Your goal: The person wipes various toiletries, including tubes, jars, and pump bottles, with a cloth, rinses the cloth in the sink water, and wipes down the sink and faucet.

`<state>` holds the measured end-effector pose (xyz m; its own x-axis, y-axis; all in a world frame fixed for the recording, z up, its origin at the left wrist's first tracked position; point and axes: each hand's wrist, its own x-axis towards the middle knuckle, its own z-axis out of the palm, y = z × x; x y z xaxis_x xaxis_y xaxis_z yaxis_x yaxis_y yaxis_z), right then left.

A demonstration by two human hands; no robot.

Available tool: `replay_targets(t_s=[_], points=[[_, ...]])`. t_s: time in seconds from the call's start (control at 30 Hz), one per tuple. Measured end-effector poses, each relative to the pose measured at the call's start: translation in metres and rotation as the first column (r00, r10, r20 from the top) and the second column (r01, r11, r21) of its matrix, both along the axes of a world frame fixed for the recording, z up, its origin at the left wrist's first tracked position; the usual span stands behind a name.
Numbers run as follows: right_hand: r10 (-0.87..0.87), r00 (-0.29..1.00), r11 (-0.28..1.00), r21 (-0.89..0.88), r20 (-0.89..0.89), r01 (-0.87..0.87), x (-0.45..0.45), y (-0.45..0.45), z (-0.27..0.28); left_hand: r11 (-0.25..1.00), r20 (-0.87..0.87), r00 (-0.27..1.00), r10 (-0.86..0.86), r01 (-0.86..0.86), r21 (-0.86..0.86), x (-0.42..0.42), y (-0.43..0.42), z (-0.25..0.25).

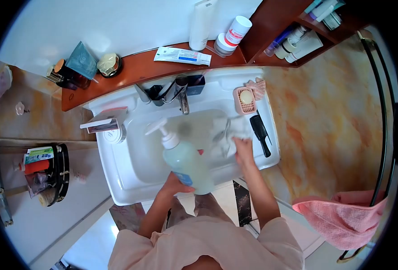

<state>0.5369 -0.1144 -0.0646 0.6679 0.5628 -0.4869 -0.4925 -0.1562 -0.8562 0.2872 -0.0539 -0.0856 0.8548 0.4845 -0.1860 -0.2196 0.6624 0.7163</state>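
Observation:
My left hand (pixel 177 183) is wrapped round the lower part of a pale green pump bottle (pixel 187 164) with a white pump top, tilted over the near side of the white sink (pixel 122 180). My right hand (pixel 243 148) grips a white cloth (pixel 228 135) over the right part of the basin, its fingers closed on one edge. The cloth is somewhat blurred and has greyish marks. Behind the bottle, the metal tap (pixel 182 96) stands at the back of the sink. A small red spot shows beside the bottle.
Right of the basin lie a black comb (pixel 260 135) and a pink soap dish (pixel 245 100) with soap. Tubes and jars line the brown shelf (pixel 136 80). A white box (pixel 104 120) stands at left. A pink towel (pixel 342 218) hangs at lower right.

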Motion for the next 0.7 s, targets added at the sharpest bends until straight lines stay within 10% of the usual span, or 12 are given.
replay_targets(t_s=[0.1, 0.17, 0.27, 0.6, 0.7], points=[[0.064, 0.927, 0.991, 0.086, 0.368, -0.103, 0.052, 0.06, -0.061, 0.997, -0.054, 0.996, 0.077, -0.078, -0.022, -0.004, -0.001, 0.015], [0.074, 0.49, 0.943, 0.099, 0.869, -0.318, 0.073, 0.109, -0.086, 0.996, -0.086, 0.993, 0.086, -0.084, 0.019, -0.006, -0.005, 0.011], [0.64, 0.237, 0.764, -0.639, 0.731, -0.091, 0.09, 0.157, -0.122, 0.991, -0.145, 0.988, 0.048, -0.028, 0.133, -0.016, -0.014, 0.001], [0.803, -0.159, 0.591, -0.802, 0.574, 0.086, 0.041, 0.147, -0.151, 0.989, -0.161, 0.983, 0.084, -0.062, 0.137, -0.024, -0.009, -0.014], [0.761, 0.034, 0.639, -0.758, 0.648, 0.129, 0.07, 0.143, -0.146, 0.979, -0.193, 0.978, 0.081, -0.042, 0.199, -0.035, -0.003, -0.007]])
